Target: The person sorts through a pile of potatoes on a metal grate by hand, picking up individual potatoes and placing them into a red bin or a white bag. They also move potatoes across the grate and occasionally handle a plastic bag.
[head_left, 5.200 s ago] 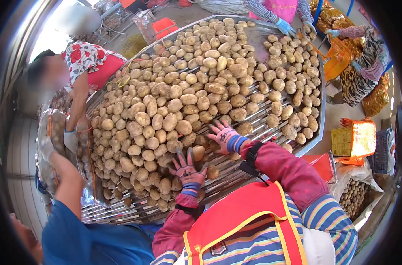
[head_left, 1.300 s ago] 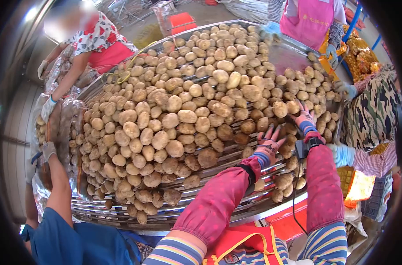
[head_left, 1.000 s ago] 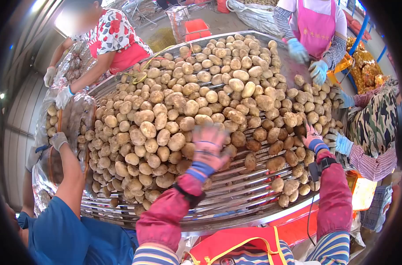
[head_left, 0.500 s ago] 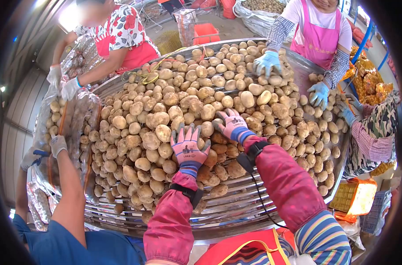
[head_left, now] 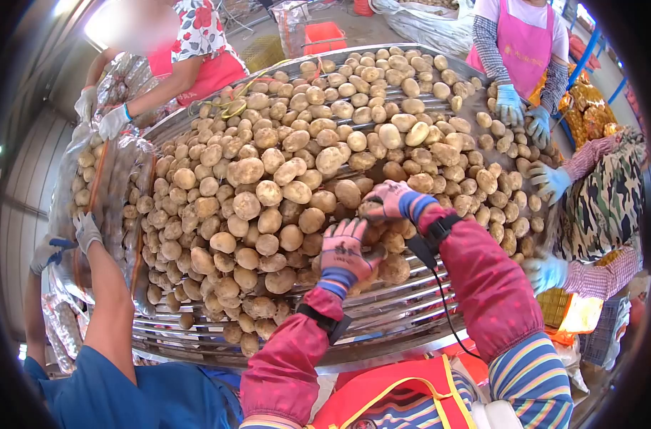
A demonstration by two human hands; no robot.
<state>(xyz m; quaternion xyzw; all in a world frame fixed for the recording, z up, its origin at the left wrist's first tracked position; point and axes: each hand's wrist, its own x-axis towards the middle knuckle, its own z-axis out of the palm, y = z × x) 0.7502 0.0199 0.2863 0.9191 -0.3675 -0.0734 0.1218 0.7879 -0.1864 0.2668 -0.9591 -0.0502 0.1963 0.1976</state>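
My left hand (head_left: 345, 252), in a pink and grey glove, rests palm down on the heap of potatoes (head_left: 268, 191). Its fingers lie forward and the thumb is apart. My right hand (head_left: 391, 200), gloved the same way, is just beyond it, with its fingers curled round a potato (head_left: 370, 208) that is partly hidden. More potatoes lie beneath and between both hands. The slatted metal table (head_left: 282, 352) shows along the near edge.
Across the table, a co-worker's blue-gloved hands (head_left: 510, 106) are at the potatoes; another person's gloved hand (head_left: 550, 180) reaches in from the right. At left, people's hands hold clear plastic bags (head_left: 118, 207). A red crate (head_left: 324, 38) stands behind.
Both my hands have moved right and drawn closer together, and the right fingers have curled. The co-worker's blue-gloved hands opposite have come together at the table's far right.
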